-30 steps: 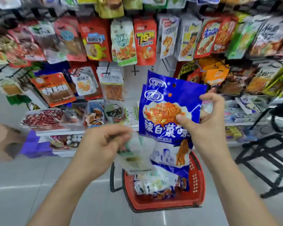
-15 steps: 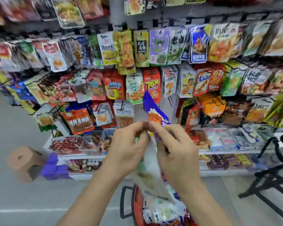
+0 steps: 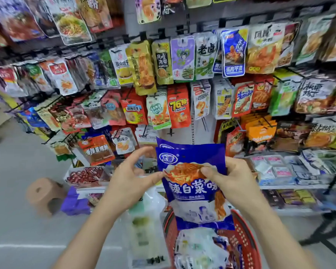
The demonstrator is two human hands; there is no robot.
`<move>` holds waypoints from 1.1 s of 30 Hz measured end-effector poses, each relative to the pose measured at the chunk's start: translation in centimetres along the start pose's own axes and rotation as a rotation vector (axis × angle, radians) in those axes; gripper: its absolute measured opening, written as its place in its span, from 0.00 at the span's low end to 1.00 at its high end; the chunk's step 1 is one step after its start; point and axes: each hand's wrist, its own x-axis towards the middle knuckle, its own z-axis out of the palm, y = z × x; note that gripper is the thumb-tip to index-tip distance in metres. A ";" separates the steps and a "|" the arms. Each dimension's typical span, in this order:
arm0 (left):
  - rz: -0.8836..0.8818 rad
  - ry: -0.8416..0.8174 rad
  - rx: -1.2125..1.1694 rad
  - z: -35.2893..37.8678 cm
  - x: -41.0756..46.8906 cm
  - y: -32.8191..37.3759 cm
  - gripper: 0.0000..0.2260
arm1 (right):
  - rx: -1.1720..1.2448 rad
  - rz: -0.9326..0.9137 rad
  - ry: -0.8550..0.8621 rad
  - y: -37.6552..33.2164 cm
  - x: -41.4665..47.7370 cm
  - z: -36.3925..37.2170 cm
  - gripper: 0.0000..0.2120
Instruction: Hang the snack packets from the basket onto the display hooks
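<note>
My right hand [image 3: 235,185] pinches a blue snack packet [image 3: 192,193] at its right side, thumb on the front; a second blue packet's top shows just behind it. My left hand [image 3: 130,183] touches the blue packet's left edge with its thumb, while a pale green and white packet [image 3: 144,220] hangs from under its palm, held by the lower fingers. Below stands the red basket [image 3: 246,239] with more packets inside. A bare display hook [image 3: 171,132] sticks out of the white panel just above the blue packet.
Rows of hanging snack packets [image 3: 178,105] fill the display wall ahead. Shelves with boxed snacks [image 3: 275,171] run below. A brown stool [image 3: 45,193] sits on the floor at left, and a black metal rack [image 3: 334,220] stands at right.
The blue packet has turned from edge-on to face me, held flat in front of the wall. My hands have spread apart, and the view has tilted up.
</note>
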 end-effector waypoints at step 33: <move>0.195 -0.270 -0.295 -22.0 20.5 -9.7 0.11 | -0.775 -0.276 0.278 -2.9 17.3 24.7 0.13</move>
